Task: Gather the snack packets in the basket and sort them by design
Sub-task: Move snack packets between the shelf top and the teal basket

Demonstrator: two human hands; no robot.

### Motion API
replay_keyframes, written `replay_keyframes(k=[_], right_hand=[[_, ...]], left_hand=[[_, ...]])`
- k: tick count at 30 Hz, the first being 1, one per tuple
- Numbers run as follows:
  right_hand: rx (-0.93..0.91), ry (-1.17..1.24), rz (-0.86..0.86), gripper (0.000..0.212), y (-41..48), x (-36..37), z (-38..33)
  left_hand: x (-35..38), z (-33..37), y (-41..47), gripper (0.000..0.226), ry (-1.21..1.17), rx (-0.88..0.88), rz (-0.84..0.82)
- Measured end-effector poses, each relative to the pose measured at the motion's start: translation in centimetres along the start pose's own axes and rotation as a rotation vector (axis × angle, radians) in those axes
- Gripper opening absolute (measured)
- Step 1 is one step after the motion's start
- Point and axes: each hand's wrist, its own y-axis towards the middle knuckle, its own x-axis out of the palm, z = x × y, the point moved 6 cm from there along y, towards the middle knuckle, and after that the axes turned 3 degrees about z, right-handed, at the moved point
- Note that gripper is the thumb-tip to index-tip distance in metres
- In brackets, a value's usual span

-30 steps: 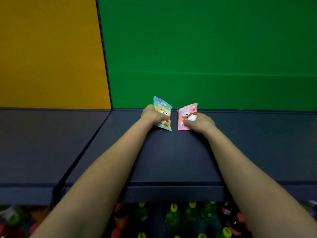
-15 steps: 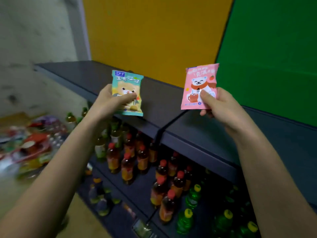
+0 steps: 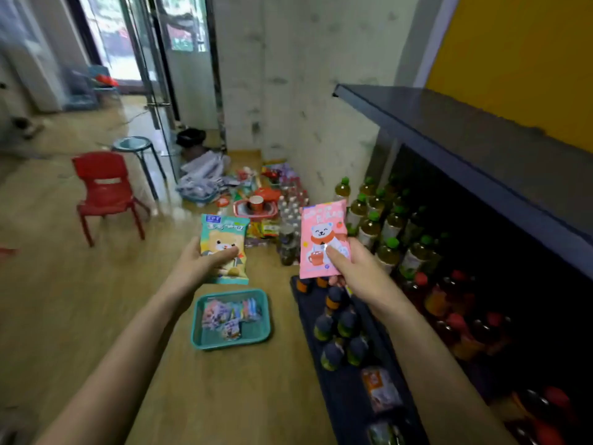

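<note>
Above the floor, the left hand (image 3: 195,264) pinches a teal packet (image 3: 223,242) and the right hand (image 3: 359,271) pinches a pink packet (image 3: 322,232) — both upright, well apart. Below them, a teal basket (image 3: 261,329) on the floor holds more packets (image 3: 229,314) — bottles (image 3: 385,220) stand under the shelf (image 3: 465,136) at right.

I have both arms stretched forward. My left hand (image 3: 200,263) pinches a teal packet (image 3: 223,234), thumb across its front; my right hand (image 3: 359,273) pinches a pink packet (image 3: 321,232) likewise.
</note>
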Motion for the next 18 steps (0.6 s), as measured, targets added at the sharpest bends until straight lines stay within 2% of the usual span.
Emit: replay_keyframes(k=[3,7,11,15,18], right_hand=[[0.045,-0.032,-0.115,0.019,4.7,8.3,2.1],[0.138,-0.001,-0.185,0.025,9.7,15.9,4.9],[0.265,-0.034,-0.226,0.022,13.7,20.3,8.3],[0.386,0.015,-0.227,0.009,18.9,23.9,13.3],[0.493,0.034,-0.264,0.017,22.5,27.0,17.9]], left_hand=[[-5.4,-3.2,4.0,0.029,0.032,-0.078,0.04],[-10.1,-6.9,9.1,0.026,0.014,-0.199,0.069],[-12.8,-10.8,14.1,0.021,0.014,-0.301,0.099],[-13.9,-15.8,19.9,0.014,-0.003,-0.413,0.126],[-14.1,-20.4,24.6,0.008,0.007,-0.487,0.15]])
